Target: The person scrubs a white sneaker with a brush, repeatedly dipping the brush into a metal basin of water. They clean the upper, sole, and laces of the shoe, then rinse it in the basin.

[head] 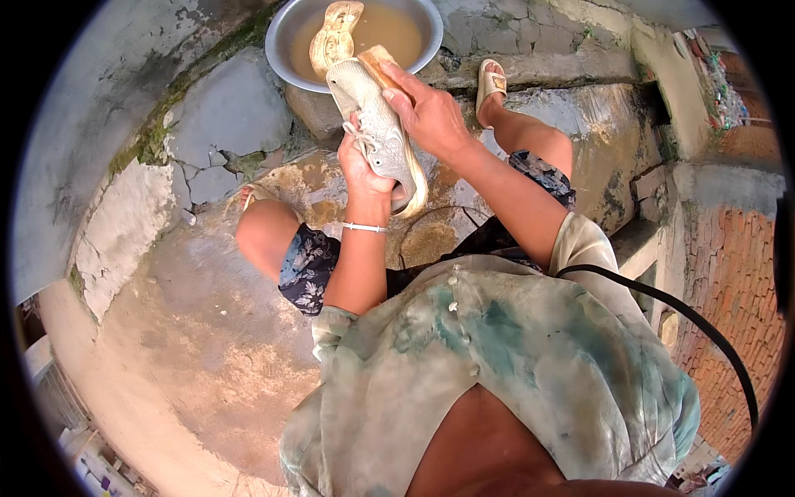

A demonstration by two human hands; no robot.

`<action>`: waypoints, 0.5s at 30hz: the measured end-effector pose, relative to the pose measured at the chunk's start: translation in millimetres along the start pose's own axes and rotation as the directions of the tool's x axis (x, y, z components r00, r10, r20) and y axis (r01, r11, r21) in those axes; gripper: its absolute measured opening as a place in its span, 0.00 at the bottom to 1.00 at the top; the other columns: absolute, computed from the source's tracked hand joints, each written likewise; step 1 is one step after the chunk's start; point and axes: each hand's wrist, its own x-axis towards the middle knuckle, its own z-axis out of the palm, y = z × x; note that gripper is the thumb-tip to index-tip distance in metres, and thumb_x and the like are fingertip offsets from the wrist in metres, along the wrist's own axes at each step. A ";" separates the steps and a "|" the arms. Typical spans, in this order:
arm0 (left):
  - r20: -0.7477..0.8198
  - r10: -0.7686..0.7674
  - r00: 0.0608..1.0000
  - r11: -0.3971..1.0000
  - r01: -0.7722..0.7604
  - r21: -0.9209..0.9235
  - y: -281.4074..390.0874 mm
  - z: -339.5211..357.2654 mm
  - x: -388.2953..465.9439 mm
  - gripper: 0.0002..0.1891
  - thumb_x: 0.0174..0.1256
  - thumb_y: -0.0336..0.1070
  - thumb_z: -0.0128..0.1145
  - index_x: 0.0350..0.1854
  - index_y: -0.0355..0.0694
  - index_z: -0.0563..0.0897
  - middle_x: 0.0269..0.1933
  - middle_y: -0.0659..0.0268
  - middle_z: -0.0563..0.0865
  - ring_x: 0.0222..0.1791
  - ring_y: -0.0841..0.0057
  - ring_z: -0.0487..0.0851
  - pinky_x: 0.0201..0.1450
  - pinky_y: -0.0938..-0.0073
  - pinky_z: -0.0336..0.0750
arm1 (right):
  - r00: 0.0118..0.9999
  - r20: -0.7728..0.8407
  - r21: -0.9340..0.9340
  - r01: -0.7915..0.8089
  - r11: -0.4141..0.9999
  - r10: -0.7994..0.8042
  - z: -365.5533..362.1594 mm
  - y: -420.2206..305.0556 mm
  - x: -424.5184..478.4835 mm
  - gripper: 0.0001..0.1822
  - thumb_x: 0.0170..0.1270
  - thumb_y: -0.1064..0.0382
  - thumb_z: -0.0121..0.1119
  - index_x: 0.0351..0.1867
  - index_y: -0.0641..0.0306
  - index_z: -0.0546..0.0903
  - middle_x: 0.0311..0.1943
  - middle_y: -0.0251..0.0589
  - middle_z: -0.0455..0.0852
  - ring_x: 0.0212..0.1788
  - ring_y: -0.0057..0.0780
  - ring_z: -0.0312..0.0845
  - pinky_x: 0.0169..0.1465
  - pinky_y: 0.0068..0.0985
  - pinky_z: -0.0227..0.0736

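Note:
A light grey lace-up shoe [392,146] is held up in front of me, its toe towards the basin and its opening towards my body. My left hand [361,168] grips it around the middle, beside the tied laces. In my right hand [435,118] is a wooden-backed brush [375,61], held against the edge of the shoe near the toe; its bristles are hidden. Past the toe, a metal basin [277,54] contains murky brown water [391,31]. A second shoe [333,38] lies in it with its yellowish sole facing up.
The basin stands by a rounded stone [317,112] and cracked concrete slabs [227,102]. Wet, stained concrete [230,348] spreads between and behind my sandalled feet. A plastered wall [136,68] rises on the left, a brick surface [726,292] lies right. A black cable [683,310] crosses my shoulder.

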 end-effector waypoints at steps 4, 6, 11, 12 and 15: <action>-0.109 0.109 0.988 0.989 -0.096 0.115 2.8 26.2 -7.3 0.20 0.73 0.44 0.44 0.57 0.35 0.78 0.54 0.55 0.84 0.53 0.59 0.82 0.59 0.56 0.75 | 0.991 0.130 0.068 0.010 0.998 -0.019 -6.2 -10.0 -31.3 0.24 0.67 0.51 0.56 0.65 0.46 0.74 0.43 0.54 0.85 0.41 0.56 0.82 0.44 0.44 0.78; -0.049 0.091 0.995 0.993 -0.087 0.075 10.8 25.1 -7.0 0.21 0.73 0.44 0.44 0.57 0.35 0.78 0.54 0.55 0.84 0.54 0.59 0.82 0.60 0.55 0.74 | 0.987 0.010 0.236 0.154 0.960 -0.161 9.6 -10.3 -84.4 0.24 0.68 0.54 0.56 0.65 0.46 0.74 0.48 0.53 0.84 0.44 0.53 0.83 0.46 0.40 0.79; 0.061 -0.011 0.998 1.000 0.013 -0.024 1.0 24.9 -9.3 0.20 0.72 0.43 0.44 0.56 0.34 0.77 0.52 0.55 0.84 0.53 0.60 0.82 0.59 0.58 0.75 | 0.997 0.043 0.009 0.068 0.998 -0.069 -17.5 -8.5 -7.4 0.21 0.69 0.56 0.55 0.63 0.49 0.76 0.52 0.48 0.83 0.46 0.48 0.83 0.46 0.34 0.80; 0.048 0.004 0.999 1.000 -0.004 -0.003 1.1 27.1 -11.4 0.20 0.73 0.43 0.44 0.56 0.35 0.78 0.53 0.56 0.84 0.52 0.61 0.82 0.59 0.59 0.75 | 0.993 0.033 0.006 0.112 0.994 -0.112 -12.5 -7.5 -3.8 0.22 0.68 0.55 0.56 0.63 0.46 0.75 0.46 0.49 0.85 0.41 0.48 0.83 0.41 0.37 0.80; 0.052 0.080 0.995 0.979 -0.088 0.183 7.8 32.9 -12.9 0.20 0.74 0.45 0.44 0.56 0.36 0.78 0.53 0.56 0.84 0.52 0.62 0.82 0.59 0.60 0.75 | 0.983 0.079 0.070 0.163 0.984 -0.168 -3.8 -15.9 -49.3 0.23 0.68 0.54 0.56 0.65 0.42 0.74 0.40 0.50 0.86 0.36 0.48 0.84 0.37 0.40 0.80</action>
